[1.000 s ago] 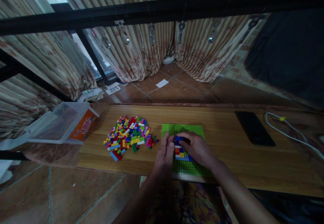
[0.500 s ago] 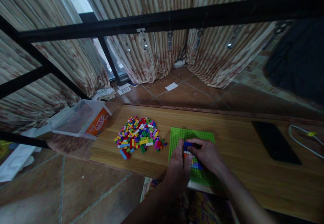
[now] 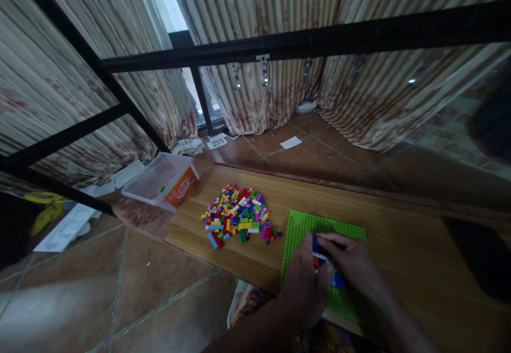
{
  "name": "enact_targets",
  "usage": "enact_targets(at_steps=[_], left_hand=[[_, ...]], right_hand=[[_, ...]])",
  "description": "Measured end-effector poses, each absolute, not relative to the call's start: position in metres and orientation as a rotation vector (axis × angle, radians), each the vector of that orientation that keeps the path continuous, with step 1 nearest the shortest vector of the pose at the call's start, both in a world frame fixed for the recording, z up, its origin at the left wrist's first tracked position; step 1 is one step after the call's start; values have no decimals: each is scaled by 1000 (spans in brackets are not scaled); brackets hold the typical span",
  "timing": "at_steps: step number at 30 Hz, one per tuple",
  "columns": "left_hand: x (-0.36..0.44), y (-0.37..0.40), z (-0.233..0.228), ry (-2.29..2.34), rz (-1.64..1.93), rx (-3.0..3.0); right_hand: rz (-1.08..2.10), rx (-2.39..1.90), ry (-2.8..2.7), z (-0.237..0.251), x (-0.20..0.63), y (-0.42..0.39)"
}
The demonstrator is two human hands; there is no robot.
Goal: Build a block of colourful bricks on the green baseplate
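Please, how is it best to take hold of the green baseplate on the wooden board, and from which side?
Probably at the far right corner of the green baseplate, coming from the right. It lies flat and thin on the wooden board, so a pinch on the edge suits it. That corner is bare; the left hand, right hand and brick build cover the near part, and the loose brick pile lies left.

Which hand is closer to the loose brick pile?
Left. The left hand is just right of the pile; the right hand is farther right.

Dim, window backlight, soft, edges warped.
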State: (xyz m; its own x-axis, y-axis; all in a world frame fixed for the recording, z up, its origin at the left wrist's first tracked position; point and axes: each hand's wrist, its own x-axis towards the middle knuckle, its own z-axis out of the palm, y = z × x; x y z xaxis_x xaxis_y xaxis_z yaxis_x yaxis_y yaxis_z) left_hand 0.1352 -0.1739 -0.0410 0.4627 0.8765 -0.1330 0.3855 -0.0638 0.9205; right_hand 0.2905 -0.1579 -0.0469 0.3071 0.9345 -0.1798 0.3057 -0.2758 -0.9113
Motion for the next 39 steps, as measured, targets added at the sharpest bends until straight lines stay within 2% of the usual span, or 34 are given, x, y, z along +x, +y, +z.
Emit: enact_targets(at_steps=[10,27,39], left_hand=[[142,-186,-42,1135,531,1801],[139,-187,-43,1147,653,1648],[136,-178,-57,1145,754,1646]], right_hand=[[1040,-1842,-1076,-37,293,-154],[1022,-1796,-1135,-44,293,-151],[904,-1708,-1188,-42,288,-152]])
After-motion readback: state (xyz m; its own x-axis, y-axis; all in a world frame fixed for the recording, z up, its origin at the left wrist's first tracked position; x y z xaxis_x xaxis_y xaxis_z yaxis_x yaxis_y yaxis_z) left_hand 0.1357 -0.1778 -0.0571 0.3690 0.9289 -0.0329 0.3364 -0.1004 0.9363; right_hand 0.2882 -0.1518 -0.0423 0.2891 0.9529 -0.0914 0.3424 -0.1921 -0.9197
